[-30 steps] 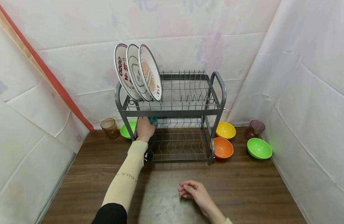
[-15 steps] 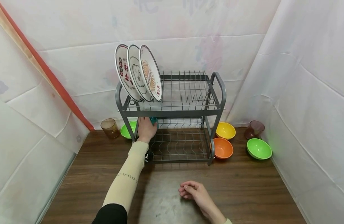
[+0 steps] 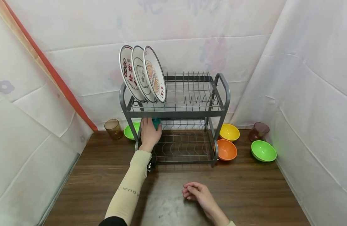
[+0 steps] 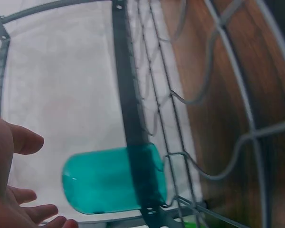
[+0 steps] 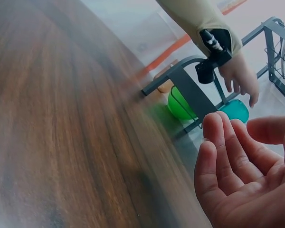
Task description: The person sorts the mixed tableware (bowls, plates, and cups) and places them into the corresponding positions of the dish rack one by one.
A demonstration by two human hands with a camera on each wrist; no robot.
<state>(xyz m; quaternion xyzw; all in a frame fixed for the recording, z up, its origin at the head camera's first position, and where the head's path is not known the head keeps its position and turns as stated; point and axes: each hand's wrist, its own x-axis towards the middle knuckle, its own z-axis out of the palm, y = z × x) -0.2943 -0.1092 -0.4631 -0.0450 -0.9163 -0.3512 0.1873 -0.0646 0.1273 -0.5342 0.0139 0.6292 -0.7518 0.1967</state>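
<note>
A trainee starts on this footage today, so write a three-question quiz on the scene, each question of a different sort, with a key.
1. Multiple choice: how many plates stand on the rack?
A) two
B) three
C) five

2. True or false: the right hand holds nothing.

3. Fill the gap: the hand nearer the teal cup is the ____.

Key:
1. B, three.
2. True; its fingers are loosely bent around nothing.
3. left hand.

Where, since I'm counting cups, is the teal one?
The head view shows the teal cup at the lower left of the rack, beside the left hand.
</note>
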